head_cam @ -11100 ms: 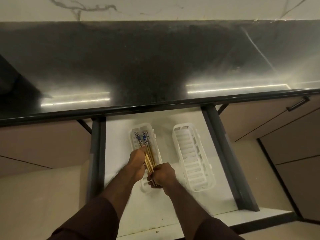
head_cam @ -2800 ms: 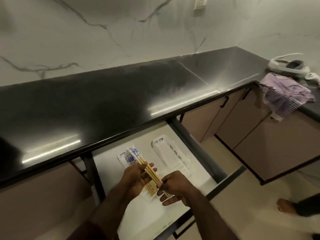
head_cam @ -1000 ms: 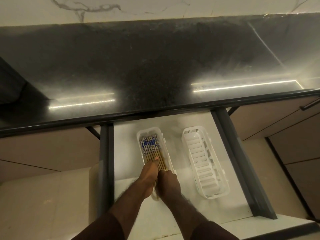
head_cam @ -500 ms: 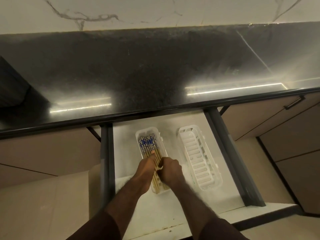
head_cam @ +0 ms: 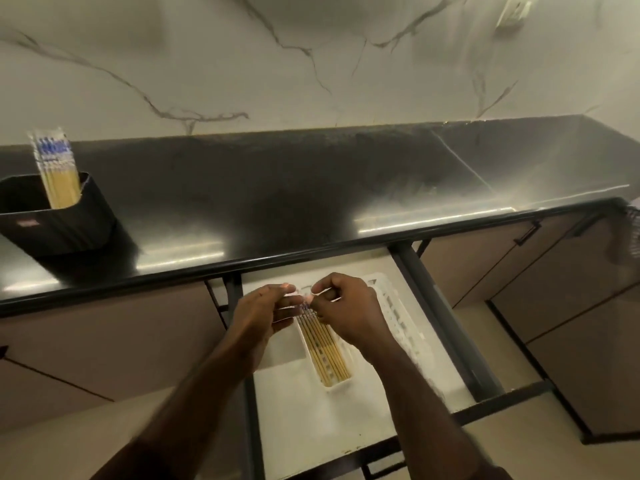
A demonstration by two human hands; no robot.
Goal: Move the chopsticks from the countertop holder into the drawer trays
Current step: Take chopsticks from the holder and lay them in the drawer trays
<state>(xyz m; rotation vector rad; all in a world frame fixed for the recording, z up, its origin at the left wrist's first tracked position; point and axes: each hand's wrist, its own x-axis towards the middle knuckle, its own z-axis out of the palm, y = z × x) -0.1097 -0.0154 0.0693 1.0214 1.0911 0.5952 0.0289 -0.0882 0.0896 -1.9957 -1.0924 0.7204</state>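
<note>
On the far left of the glossy black stone surface (head_cam: 311, 188) stands a black, rounded-square plastic holder (head_cam: 59, 220), and in it a bundle of pale bamboo chopsticks with blue-and-white patterned tops (head_cam: 57, 171) stands upright. These look light, stiff and smooth, likely to slide against one another, so I would grip them as a bunch around the bare wooden middle. In the open white drawer (head_cam: 311, 427), the left hand (head_cam: 259, 313) hovers with loosely curled fingers over the top end of the narrow white plastic tray (head_cam: 337, 384), where a row of matching chopsticks (head_cam: 323, 348) lies flat. The right hand (head_cam: 346, 310) sits close beside it, fingertips drawn together near the chopstick tops (whether it pinches one I cannot tell). A second slotted white tray (head_cam: 398, 313) lies just right.
</note>
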